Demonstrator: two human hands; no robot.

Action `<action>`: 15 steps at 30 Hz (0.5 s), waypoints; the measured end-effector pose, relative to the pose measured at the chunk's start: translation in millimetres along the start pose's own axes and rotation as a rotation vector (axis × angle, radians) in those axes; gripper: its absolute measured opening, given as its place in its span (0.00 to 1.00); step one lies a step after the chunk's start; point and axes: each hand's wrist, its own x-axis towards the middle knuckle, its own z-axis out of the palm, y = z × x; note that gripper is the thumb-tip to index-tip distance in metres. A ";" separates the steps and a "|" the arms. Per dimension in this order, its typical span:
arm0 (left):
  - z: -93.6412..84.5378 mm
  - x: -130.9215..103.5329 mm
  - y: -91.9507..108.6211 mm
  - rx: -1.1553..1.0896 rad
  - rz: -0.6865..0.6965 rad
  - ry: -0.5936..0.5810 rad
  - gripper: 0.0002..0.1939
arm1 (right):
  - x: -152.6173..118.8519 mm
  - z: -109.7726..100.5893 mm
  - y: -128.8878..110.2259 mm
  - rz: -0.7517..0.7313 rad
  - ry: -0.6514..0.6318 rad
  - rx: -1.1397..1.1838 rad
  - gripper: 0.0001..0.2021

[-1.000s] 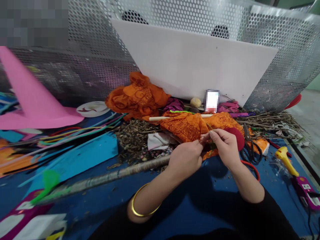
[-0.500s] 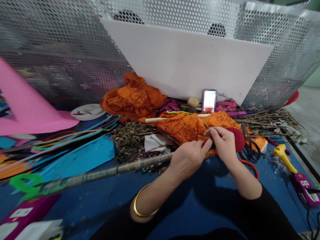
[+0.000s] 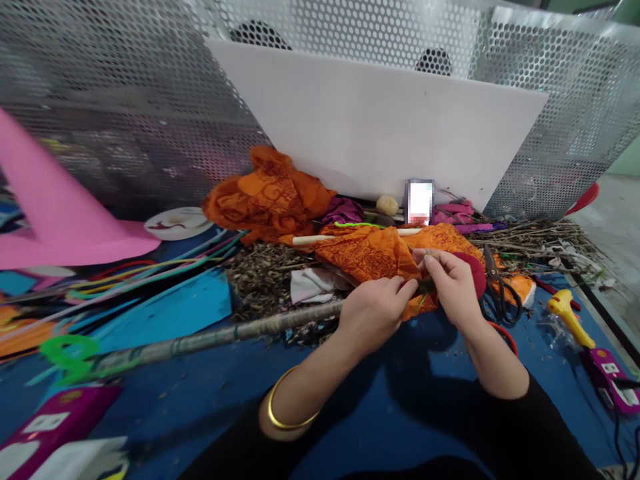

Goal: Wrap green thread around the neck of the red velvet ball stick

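Observation:
My left hand (image 3: 375,310) is closed around the near end of a long wrapped stick (image 3: 215,340), which slopes down to a green loop (image 3: 70,357) at the left. Its fingers bend at the edge of a patterned orange cloth (image 3: 367,257). Just to the right, my right hand (image 3: 450,280) is pinched over the same cloth. What its fingertips grip is too small to make out. A dark red round piece (image 3: 477,273) lies partly behind the right hand, beside black scissors (image 3: 497,283).
A yellow glue gun (image 3: 570,317) and a purple power strip (image 3: 613,380) lie at the right. A pink cone hat (image 3: 55,200) stands at the left near blue sheets (image 3: 165,313). Behind are bunched orange cloth (image 3: 270,193), a phone (image 3: 420,202) and a white board (image 3: 380,127).
My right hand's fingertips have parted slightly from my left hand's, uncovering more orange cloth between them. The stick's green looped end has shifted a little to the right.

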 end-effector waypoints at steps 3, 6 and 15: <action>-5.9 0.3 -8.6 -0.122 -0.085 -0.026 0.14 | -1.0 -12.4 -12.0 0.058 -0.029 0.133 0.12; -11.8 -0.1 -19.2 -0.186 -0.169 -0.050 0.17 | -0.6 -33.6 -26.2 0.108 -0.049 0.122 0.12; -26.6 -0.8 -36.1 -0.519 -0.314 -0.211 0.16 | 35.7 -85.7 -8.9 0.082 0.108 0.129 0.15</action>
